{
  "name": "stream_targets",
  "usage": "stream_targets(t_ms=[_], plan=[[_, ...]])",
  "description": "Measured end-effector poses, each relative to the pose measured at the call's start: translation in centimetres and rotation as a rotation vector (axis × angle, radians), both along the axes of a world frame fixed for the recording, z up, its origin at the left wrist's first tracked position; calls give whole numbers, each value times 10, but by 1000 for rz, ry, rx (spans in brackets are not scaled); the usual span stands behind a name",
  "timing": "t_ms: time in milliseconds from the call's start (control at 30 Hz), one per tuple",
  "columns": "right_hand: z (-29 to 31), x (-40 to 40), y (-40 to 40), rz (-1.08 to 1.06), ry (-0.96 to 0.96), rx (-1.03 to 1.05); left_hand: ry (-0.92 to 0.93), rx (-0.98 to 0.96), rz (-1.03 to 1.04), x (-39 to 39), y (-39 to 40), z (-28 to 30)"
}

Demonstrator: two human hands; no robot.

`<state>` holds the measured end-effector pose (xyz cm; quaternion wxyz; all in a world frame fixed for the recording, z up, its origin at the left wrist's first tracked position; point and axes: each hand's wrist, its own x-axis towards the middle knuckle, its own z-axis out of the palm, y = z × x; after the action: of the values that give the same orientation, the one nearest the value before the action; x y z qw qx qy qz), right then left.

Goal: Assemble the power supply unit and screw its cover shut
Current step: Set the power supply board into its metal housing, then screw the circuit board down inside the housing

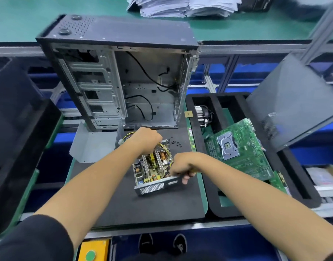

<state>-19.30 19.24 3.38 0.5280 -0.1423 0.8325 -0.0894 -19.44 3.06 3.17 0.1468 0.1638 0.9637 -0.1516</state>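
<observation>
cover: bent grey sheet-metal power supply cover (94, 146) lies on the black mat (143, 204), left of the unit and off it. I'd judge it light, stiff, sharp-edged; take it by the flat sides, not the cut edges.
left hand: left hand (146, 141) is at the far end of the unit, fingers curled down among the yellow and black wire bundle (164, 147). I read that as gripping the wires, though the fingertips are hidden.
unit: open silver metal power supply box with its bare circuit board (152, 170) sits mid-mat, just near of the open grey computer tower case (120, 81). Looks heavy for its size with a rigid shell. The board parts are fragile, so I'd hold it by the walls only.
right hand: right hand (182, 168) grips the near right wall, fingers curled over the rim.
screws: small black screws (174, 142) lie loose on the mat, just far of the unit. Tiny and easily lost.
right side: green motherboard (237, 147) lies in the black foam tray (293, 178).
step: I judge wires being tucked in; cover not yet on.
</observation>
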Motion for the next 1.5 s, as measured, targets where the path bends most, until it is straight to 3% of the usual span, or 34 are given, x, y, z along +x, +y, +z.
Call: stream_targets(t_ms=[167,267,367,567,1300,1400,1500], plan=[[0,-31,2,-23,193,-54,118,59,-111,2,-9,0],[-1,-36,4,71,216,29,252,285,-200,13,-3,5],[-9,-30,3,135,158,120,22,516,-130,31,7,8],[-19,-25,2,68,50,81,-313,564,-44,50,16,-13],[-29,-44,8,30,-116,126,-330,661,15,47,-10,-21],[-26,-52,6,57,-16,127,-313,707,25,42,-14,-16],[-25,-66,-1,2,333,48,-231,745,43,36,-13,-5]])
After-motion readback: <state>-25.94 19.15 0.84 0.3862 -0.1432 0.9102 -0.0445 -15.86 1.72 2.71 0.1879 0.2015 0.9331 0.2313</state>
